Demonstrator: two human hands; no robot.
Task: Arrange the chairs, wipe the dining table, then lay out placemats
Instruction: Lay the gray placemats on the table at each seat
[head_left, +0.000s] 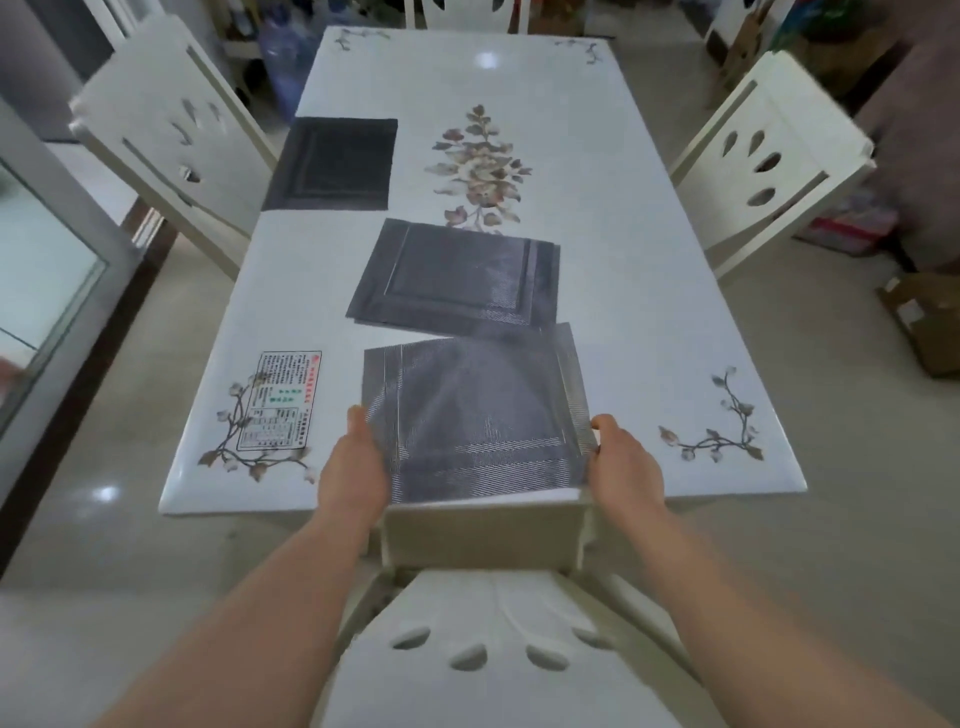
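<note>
A grey woven placemat lies at the near edge of the white floral dining table. My left hand grips its left edge and my right hand grips its right edge. A small stack of grey placemats sits skewed at the table's middle. One more dark placemat lies flat at the left side, in front of the left chair. A white chair back stands right below me, pushed against the table.
Another white chair stands at the right side, and a chair top shows at the far end. A printed label sticks to the table near left. A cardboard box lies on the floor at right; a glass door stands left.
</note>
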